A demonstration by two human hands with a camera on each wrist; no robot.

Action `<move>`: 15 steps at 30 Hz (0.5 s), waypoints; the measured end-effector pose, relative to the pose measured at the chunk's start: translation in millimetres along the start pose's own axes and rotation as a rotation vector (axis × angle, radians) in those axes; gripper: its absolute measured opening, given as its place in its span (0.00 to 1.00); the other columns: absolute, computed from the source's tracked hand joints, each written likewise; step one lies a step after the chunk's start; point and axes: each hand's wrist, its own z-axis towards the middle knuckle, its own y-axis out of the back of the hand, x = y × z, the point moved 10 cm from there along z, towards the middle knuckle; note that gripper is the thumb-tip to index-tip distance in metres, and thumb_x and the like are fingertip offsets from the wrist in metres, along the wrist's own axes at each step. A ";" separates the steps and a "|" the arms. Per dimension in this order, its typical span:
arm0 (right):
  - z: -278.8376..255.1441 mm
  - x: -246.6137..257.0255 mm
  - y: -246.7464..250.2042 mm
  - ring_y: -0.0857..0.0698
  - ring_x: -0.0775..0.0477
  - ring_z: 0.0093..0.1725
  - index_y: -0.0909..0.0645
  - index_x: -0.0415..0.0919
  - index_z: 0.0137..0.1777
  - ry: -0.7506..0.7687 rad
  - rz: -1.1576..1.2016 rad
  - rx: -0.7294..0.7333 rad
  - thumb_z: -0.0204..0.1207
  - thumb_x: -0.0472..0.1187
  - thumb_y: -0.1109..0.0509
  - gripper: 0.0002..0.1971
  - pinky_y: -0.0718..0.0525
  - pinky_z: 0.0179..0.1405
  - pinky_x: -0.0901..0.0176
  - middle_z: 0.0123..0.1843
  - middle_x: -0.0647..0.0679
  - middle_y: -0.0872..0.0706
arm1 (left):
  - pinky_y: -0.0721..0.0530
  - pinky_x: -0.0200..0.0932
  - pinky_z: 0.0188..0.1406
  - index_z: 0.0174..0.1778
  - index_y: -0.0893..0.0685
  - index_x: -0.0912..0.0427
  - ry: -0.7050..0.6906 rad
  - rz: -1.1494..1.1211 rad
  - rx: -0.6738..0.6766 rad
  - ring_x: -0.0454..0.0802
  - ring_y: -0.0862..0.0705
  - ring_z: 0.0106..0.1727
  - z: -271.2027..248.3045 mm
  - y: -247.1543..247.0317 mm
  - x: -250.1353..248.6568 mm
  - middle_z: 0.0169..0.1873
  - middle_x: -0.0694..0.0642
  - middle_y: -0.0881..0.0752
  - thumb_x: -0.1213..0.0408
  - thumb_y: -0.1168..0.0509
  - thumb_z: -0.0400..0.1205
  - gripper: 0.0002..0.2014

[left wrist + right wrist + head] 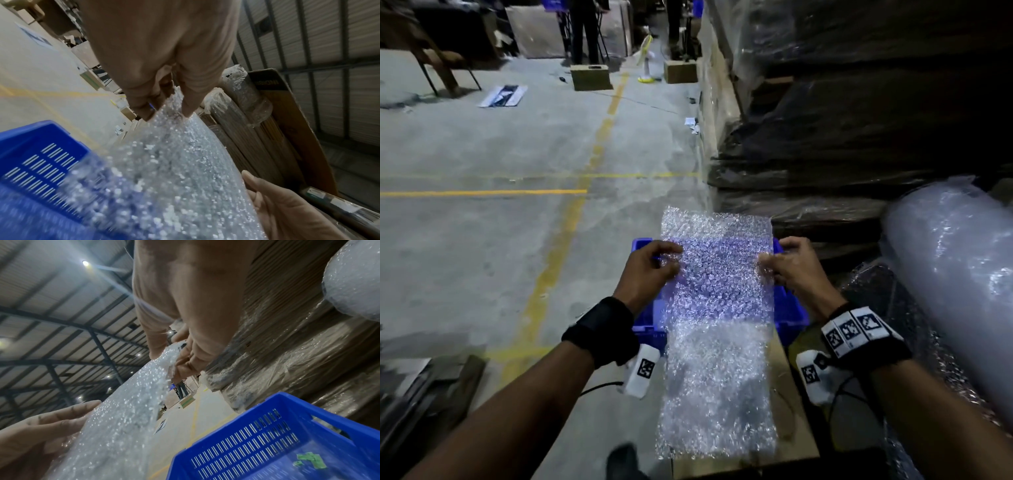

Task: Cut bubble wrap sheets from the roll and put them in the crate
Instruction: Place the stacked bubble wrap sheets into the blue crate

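I have the cut bubble wrap sheet (717, 308) pinched at its two long edges, left hand (649, 270) and right hand (792, 267) each with thumb on top and fingers curled beneath, so it stays spread flat and level directly above the blue crate (642, 246) rather than sagging or folding. The crate sits on a cardboard box (796, 425) just in front of me (its slotted floor looks bare apart from a green scrap, seen from the right wrist), which I judge keeps the drop short. The roll (955, 274) lies to my right, near but apart from the sheet.
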 end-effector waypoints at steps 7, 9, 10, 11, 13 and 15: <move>22.9 -28.6 -56.7 0.11 0.54 0.43 0.17 0.38 0.63 -0.045 -0.141 0.234 0.73 0.28 0.23 0.18 0.13 0.43 0.64 0.46 0.45 0.09 | 0.17 0.42 0.44 0.51 0.12 0.56 0.038 0.030 0.008 0.44 0.18 0.38 64.9 16.4 47.4 0.46 0.48 0.11 0.79 0.29 0.79 0.13; 38.6 -37.4 -61.6 0.13 0.56 0.40 0.15 0.40 0.60 -0.036 -0.178 0.160 0.73 0.27 0.23 0.17 0.13 0.44 0.65 0.45 0.49 0.09 | 0.18 0.36 0.44 0.51 0.12 0.59 0.033 0.026 0.036 0.37 0.19 0.38 86.4 18.8 58.5 0.46 0.46 0.12 0.80 0.29 0.78 0.12; 48.1 -42.7 -62.2 0.15 0.57 0.38 0.14 0.41 0.59 -0.039 -0.197 0.112 0.73 0.27 0.22 0.16 0.15 0.42 0.65 0.42 0.50 0.10 | 0.19 0.34 0.44 0.50 0.12 0.59 0.034 0.020 0.058 0.36 0.19 0.39 97.1 18.9 64.7 0.46 0.46 0.12 0.80 0.29 0.78 0.12; 57.0 -46.6 -63.6 0.17 0.56 0.37 0.13 0.42 0.57 -0.037 -0.217 0.072 0.72 0.28 0.22 0.16 0.17 0.41 0.66 0.39 0.49 0.11 | 0.19 0.35 0.45 0.50 0.12 0.57 0.042 0.014 0.084 0.38 0.19 0.40 107.1 18.1 71.1 0.46 0.46 0.12 0.79 0.28 0.78 0.12; 69.8 -49.9 -67.3 0.20 0.54 0.40 0.13 0.40 0.57 -0.013 -0.263 0.016 0.71 0.27 0.21 0.16 0.19 0.41 0.69 0.42 0.44 0.13 | 0.19 0.37 0.46 0.50 0.13 0.56 0.082 0.006 0.151 0.42 0.19 0.41 122.0 12.8 83.6 0.47 0.49 0.12 0.77 0.24 0.75 0.14; 79.9 -49.1 -71.0 0.19 0.57 0.42 0.14 0.35 0.60 0.019 -0.299 -0.031 0.70 0.24 0.21 0.18 0.19 0.43 0.74 0.47 0.41 0.13 | 0.19 0.36 0.44 0.53 0.15 0.56 0.108 0.031 0.194 0.42 0.20 0.39 136.5 11.0 94.1 0.48 0.49 0.13 0.75 0.21 0.72 0.17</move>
